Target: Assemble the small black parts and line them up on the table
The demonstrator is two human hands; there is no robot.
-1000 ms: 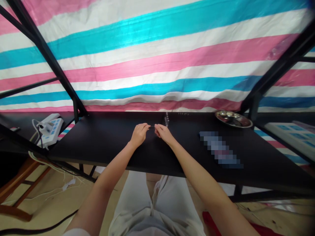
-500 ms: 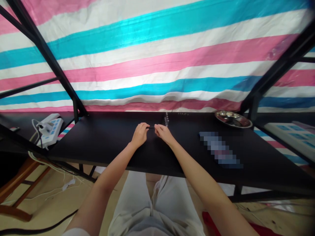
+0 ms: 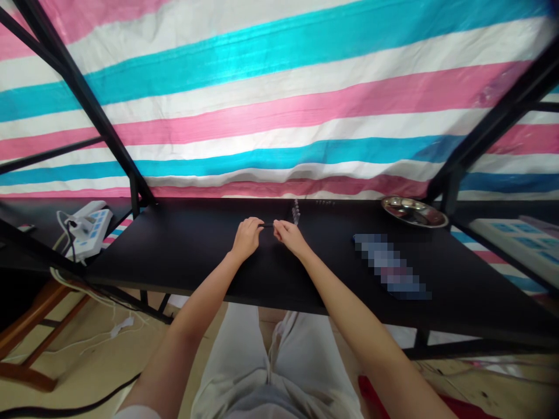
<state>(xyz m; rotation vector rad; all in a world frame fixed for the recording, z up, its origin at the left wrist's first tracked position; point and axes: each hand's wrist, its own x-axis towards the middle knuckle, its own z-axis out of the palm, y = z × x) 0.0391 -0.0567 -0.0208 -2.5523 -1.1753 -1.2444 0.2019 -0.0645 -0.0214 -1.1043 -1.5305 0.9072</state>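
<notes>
A thin dark rod-like piece (image 3: 268, 225) spans the small gap between my two hands, just above the black tabletop. My left hand (image 3: 247, 237) pinches its left end between thumb and fingers. At the other end, the fingers of my right hand (image 3: 288, 235) are closed on it. Both ends are hidden in the fingers, and its exact kind cannot be made out. Just behind my right hand, a line of small clear pieces (image 3: 296, 212) runs toward the back edge. Further right along that edge lies a short row of tiny pieces (image 3: 325, 202).
On the black table (image 3: 174, 250), a round metal tray (image 3: 414, 212) sits at the back right, with a blurred-out flat object (image 3: 391, 266) nearer me. A white power strip (image 3: 89, 233) with cables is at the left. Black frame posts (image 3: 117, 154) and a striped sheet (image 3: 279, 116) stand behind.
My left hand has shifted very slightly left. Both hands keep hold of the dark piece; the things on the table have not moved.
</notes>
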